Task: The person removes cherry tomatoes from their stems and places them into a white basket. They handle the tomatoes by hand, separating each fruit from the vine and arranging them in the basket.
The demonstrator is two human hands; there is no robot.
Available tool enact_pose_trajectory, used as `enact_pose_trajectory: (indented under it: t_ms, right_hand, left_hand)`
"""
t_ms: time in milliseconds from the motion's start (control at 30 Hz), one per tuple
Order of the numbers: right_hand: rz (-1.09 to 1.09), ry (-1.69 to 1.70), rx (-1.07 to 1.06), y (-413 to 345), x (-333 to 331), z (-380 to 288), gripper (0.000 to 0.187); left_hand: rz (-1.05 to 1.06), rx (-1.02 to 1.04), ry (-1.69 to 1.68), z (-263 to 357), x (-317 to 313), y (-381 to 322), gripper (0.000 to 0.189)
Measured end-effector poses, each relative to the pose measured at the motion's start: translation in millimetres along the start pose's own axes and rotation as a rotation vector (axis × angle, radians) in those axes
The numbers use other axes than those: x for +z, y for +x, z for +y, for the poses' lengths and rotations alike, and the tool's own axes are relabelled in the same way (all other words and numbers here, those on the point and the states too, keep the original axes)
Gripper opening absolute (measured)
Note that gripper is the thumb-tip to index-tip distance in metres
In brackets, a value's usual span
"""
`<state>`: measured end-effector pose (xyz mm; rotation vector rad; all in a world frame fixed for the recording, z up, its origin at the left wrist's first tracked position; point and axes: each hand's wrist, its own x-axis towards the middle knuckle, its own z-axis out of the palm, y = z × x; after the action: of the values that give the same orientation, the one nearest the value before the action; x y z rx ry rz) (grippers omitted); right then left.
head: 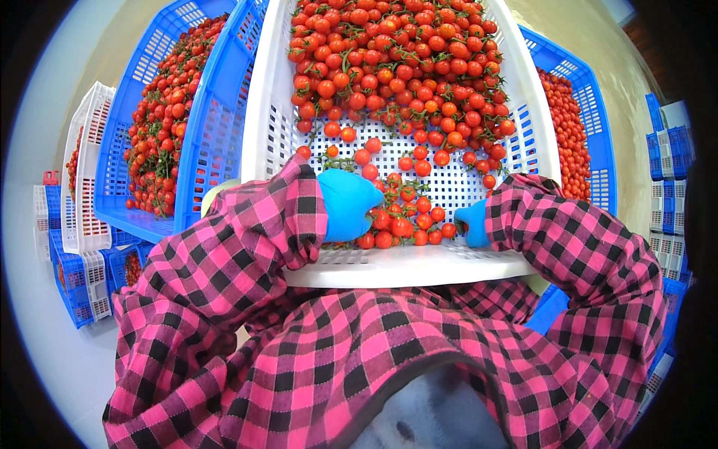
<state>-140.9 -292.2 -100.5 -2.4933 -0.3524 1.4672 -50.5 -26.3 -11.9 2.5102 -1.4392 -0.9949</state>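
A white plastic crate [404, 266] lies before me, its far part heaped with red cherry tomatoes [392, 62], many with green stems. Both my hands wear blue gloves and are inside its near end. My left hand [349, 206] is at the left of a small cluster of tomatoes [400, 227], its fingers curled beside them; whether it grips one cannot be told. My right hand [473, 223] is down near the crate's near right corner, just right of that cluster, with its fingers mostly hidden. A few loose tomatoes lie on the perforated floor between the heap and my hands.
Left of the white crate stands a blue crate [190, 140] of stemmed tomatoes, with a white crate [90, 207] beyond it. A blue crate [603, 140] of tomatoes stands on the right. More stacked crates [667, 207] line the far right, and others stand at the far left.
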Motion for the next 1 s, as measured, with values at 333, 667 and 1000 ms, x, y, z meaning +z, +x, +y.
enact_pose_trajectory:
  t_ms: [333, 667, 1000]
  right_hand:
    - [0.238, 0.101, 0.235, -27.1, -42.5, -37.5, 0.033]
    - [0.405, 0.041, -0.041, 0.9, -29.5, -40.8, 0.041]
    - [0.155, 0.928, 0.018, -44.2, -65.5, -60.0, 0.027]
  left_hand:
    - [-0.018, 0.127, 0.007, 12.3, 17.7, -2.7, 0.025]
    - [0.011, 0.108, 0.003, 3.2, 21.1, 9.0, 0.020]
    - [0.271, 0.107, -0.055, 0.0, 18.1, 6.8, 0.022]
